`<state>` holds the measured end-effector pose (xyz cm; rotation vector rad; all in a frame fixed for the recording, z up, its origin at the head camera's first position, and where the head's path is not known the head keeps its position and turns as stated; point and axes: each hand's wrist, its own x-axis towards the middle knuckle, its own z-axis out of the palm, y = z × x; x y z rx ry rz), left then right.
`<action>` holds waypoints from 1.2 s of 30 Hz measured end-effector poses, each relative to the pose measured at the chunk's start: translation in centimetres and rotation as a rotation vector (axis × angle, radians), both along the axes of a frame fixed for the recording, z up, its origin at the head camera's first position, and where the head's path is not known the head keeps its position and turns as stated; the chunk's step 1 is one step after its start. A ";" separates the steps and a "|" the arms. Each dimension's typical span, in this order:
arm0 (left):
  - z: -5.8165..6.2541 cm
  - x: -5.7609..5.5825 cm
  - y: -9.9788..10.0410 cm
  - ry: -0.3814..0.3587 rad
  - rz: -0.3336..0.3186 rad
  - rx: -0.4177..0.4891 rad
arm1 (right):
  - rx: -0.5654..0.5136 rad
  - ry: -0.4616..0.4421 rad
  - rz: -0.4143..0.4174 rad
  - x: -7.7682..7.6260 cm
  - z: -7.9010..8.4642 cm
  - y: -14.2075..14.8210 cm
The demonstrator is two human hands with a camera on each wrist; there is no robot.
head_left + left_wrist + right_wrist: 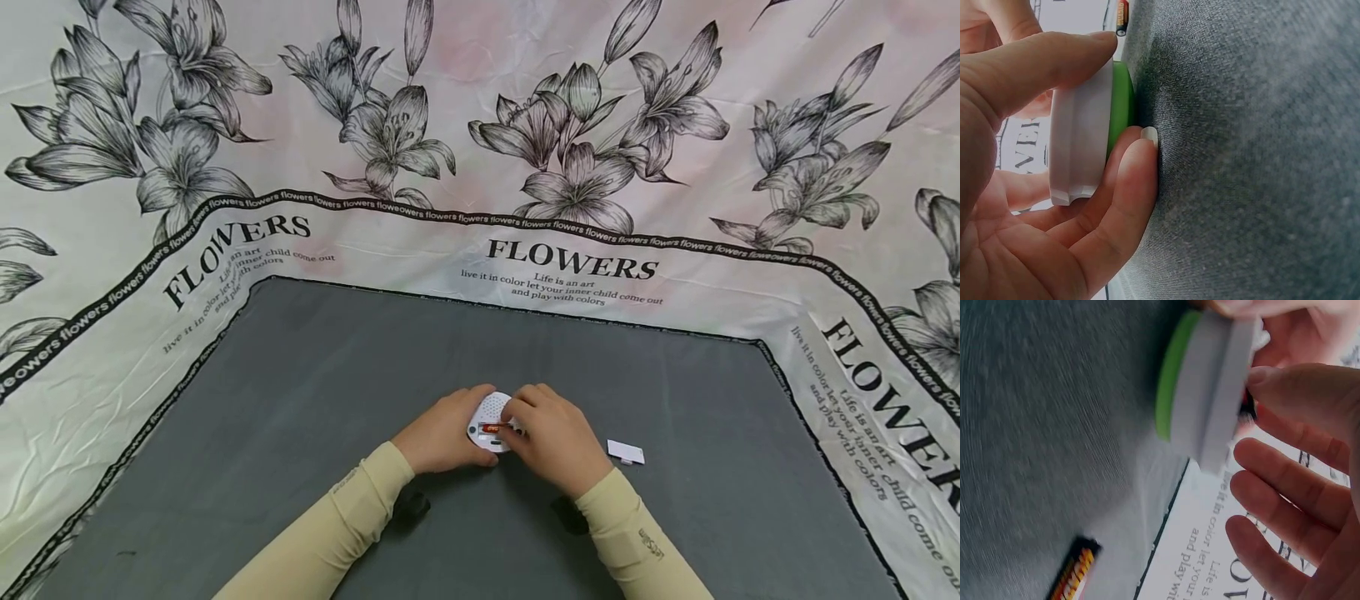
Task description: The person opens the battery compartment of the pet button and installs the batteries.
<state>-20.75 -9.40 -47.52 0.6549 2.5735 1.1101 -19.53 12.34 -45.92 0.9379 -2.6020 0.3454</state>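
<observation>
My left hand (450, 429) grips a round white device (491, 408) by its edge, thumb on one side and fingers on the other. The device has a dotted pattern of small holes on its upturned back and a green layer (1122, 103) underneath, close over the grey cloth. A small red battery (491, 428) lies at the slot in that back. My right hand (555, 433) pinches this battery at its end, between thumb and index finger; its black end (1247, 407) shows beside the thumb in the right wrist view. The other right fingers are spread loosely.
A white rectangular cover piece (626, 452) lies on the dark grey cloth (337, 358), right of my right hand. Another battery (1074, 572), black with a red and yellow label, rests on the cloth. A white floral-print border (570, 271) surrounds the grey area.
</observation>
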 end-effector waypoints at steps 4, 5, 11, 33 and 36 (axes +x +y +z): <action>0.1 -0.1 0.0 0.008 0.003 -0.001 | -0.018 -0.037 -0.036 0.0 0.4 0.5; 0.1 -0.1 0.0 0.007 0.003 -0.001 | -0.017 -0.043 -0.040 0.0 0.4 0.6; 0.0 -0.1 -0.1 0.006 0.006 -0.004 | -0.039 -0.106 -0.018 0.0 0.3 0.3; 0.0 0.1 0.3 0.015 0.008 0.001 | -0.068 -0.086 -0.017 0.0 -0.6 -0.4; -0.1 0.1 0.3 0.014 0.011 -0.002 | -0.075 -0.076 -0.034 0.1 -0.7 -0.6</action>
